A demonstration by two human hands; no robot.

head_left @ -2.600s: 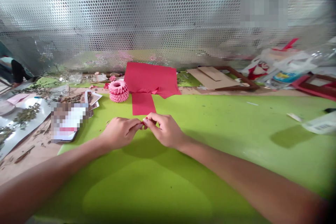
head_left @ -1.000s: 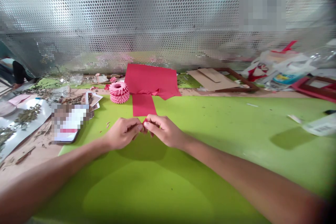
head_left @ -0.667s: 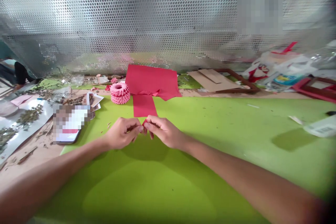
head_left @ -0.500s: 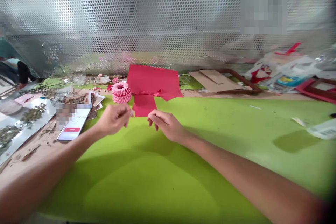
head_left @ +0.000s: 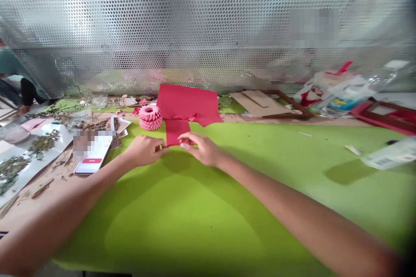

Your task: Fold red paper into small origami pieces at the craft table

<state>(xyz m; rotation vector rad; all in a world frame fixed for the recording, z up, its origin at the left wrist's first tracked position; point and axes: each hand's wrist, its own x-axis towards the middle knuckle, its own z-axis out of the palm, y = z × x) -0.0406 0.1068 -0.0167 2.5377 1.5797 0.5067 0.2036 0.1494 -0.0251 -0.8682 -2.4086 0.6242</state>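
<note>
A phone (head_left: 95, 153) lay to the left of my left hand (head_left: 143, 149), whose thumb and forefinger were close together at the near left corner of the small red paper (head_left: 172, 131); I couldn't tell if they gripped it. Behind that hand stood the pink ring stack (head_left: 150, 121). The small paper lay between my hands, in front of the larger red sheet (head_left: 185, 98). My right hand (head_left: 203, 149) curved near its right corner, a narrow gap between thumb and forefinger.
</note>
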